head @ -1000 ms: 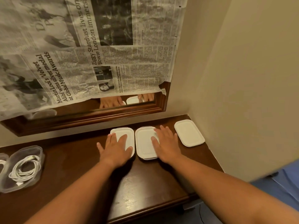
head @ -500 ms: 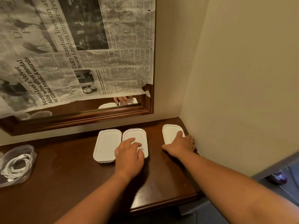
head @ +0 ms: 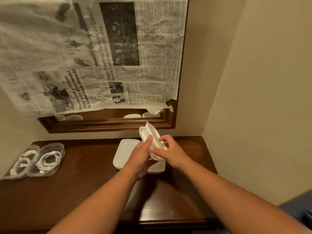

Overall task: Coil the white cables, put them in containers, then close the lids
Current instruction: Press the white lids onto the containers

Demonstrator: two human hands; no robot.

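Note:
Two white lids (head: 151, 132) are held together, tilted on edge, above the back of the dark wooden table (head: 84, 179). My left hand (head: 141, 156) grips them from the left and my right hand (head: 171, 152) from the right. Another white lid (head: 125, 152) lies flat on the table just left of my hands, and a further white edge (head: 157, 168) shows under them. At the table's far left stand two clear open containers, one (head: 58, 149) holding a coiled white cable (head: 48, 160), the other (head: 31, 147) holding a coiled cable (head: 22, 163) too.
A wood-framed mirror (head: 108, 126) covered with newspaper (head: 118, 65) hangs on the wall behind the table. A beige side wall (head: 253, 98) closes the table's right end. The table's front edge (head: 168, 222) runs below my forearms.
Both hands have lifted the middle and right lids off the table and brought them together in the air. The view has swung left, showing a second container.

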